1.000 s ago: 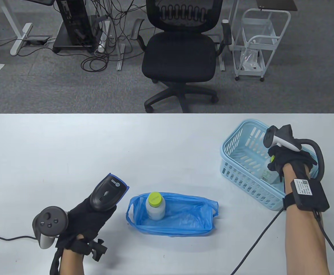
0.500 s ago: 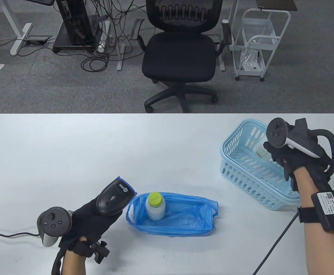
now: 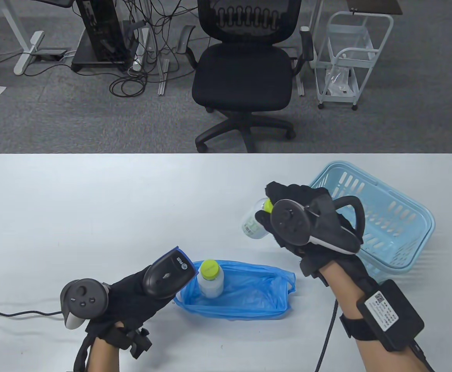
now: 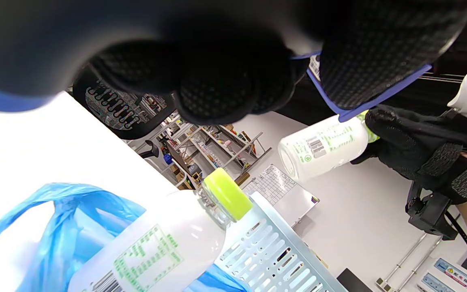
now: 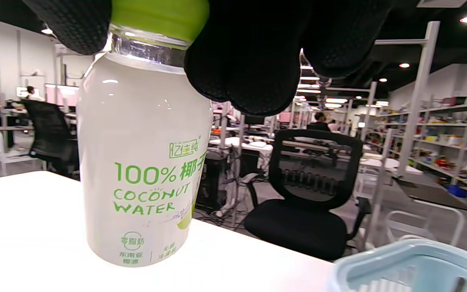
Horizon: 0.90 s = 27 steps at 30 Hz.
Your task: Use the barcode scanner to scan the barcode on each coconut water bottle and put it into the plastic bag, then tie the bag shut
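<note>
My right hand [image 3: 284,217] grips a coconut water bottle [image 3: 253,224] by its green cap, held in the air left of the blue basket [image 3: 400,217], base pointing left. The same bottle [image 5: 144,162] fills the right wrist view; in the left wrist view the bottle [image 4: 322,148] shows its barcode. My left hand [image 3: 133,294] grips the black barcode scanner [image 3: 167,273], its head pointing up-right beside the blue plastic bag [image 3: 249,294]. A second bottle [image 3: 210,279] with a green cap stands inside the open bag, and this bottle [image 4: 168,243] shows near the lens.
The light blue basket sits at the table's right, behind my right wrist. A black cable [image 3: 16,313] runs left from my left hand, another cable [image 3: 328,333] trails from my right wrist. A black office chair [image 3: 245,73] and a white cart [image 3: 346,58] stand beyond the far edge.
My right hand has lifted a bottle out of the basket and carried it left toward the table's middle. My left hand with the scanner has shifted slightly right toward the bag.
</note>
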{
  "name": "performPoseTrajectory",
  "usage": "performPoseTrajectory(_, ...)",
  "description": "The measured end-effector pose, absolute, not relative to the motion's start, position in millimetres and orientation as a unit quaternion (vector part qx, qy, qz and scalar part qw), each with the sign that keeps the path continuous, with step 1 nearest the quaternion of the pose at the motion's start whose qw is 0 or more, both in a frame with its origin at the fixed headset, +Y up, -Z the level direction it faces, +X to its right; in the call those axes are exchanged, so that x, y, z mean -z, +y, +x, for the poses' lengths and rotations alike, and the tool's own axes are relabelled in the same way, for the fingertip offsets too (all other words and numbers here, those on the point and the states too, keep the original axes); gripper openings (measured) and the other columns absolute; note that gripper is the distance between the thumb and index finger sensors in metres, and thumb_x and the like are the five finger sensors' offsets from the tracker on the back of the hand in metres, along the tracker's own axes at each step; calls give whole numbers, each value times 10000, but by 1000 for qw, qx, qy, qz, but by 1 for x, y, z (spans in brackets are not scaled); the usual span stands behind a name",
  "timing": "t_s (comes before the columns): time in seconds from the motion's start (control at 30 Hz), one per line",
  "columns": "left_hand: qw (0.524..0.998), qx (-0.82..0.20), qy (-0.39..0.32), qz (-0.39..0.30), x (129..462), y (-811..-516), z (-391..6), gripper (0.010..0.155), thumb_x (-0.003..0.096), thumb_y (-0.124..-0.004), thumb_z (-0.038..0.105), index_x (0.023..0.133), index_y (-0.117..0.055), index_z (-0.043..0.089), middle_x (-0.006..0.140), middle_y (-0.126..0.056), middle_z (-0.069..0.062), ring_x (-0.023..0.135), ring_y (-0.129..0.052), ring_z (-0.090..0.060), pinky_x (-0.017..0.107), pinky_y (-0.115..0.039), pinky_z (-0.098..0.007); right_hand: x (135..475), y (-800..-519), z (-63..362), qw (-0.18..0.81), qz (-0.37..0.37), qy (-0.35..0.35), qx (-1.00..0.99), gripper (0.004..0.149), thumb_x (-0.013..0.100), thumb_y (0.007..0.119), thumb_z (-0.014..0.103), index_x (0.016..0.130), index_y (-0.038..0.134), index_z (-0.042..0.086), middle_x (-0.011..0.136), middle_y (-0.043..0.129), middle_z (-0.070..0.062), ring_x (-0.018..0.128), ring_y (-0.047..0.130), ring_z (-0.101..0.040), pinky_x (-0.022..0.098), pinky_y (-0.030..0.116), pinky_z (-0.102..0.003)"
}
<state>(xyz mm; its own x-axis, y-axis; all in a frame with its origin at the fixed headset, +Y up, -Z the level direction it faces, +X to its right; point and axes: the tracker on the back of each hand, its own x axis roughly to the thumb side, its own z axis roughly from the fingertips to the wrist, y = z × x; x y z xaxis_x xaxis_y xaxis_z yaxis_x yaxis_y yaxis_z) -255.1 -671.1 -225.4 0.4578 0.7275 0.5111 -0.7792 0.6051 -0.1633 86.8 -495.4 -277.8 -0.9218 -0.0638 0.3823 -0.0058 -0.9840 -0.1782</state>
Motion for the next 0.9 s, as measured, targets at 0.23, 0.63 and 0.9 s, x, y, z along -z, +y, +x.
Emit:
performPoseTrajectory(0.23, 852, -442, -277, 40, 229, -672, -256, 441, 646, -896, 453, 1013, -811, 222, 844, -966, 67, 636, -1045, -181, 524, -895, -498, 266, -498, 61, 7, -200, 116, 973, 704, 563, 647, 612, 1050, 659, 103, 801, 892, -28, 652, 980, -209, 654, 767, -547)
performPoseTrajectory(0.63, 859, -437, -264, 45, 229, -675, -257, 445, 648, -893, 457, 1016, -809, 222, 851, -964, 65, 643, -1042, -184, 528, -894, -498, 263, -506, 67, 3, -190, 95, 977, 706, 558, 655, 617, 1043, 669, 105, 792, 899, -26, 646, 983, -207, 653, 768, -545)
performPoseTrajectory(0.9, 869, -446, -208, 55, 234, -688, -269, 461, 661, -874, 463, 1036, -790, 208, 867, -955, 54, 652, -1039, -193, 529, -892, -499, 254, -580, 92, 31, -202, 21, 979, 703, 556, 664, 619, 1044, 673, 112, 793, 900, -27, 651, 982, -211, 659, 761, -547)
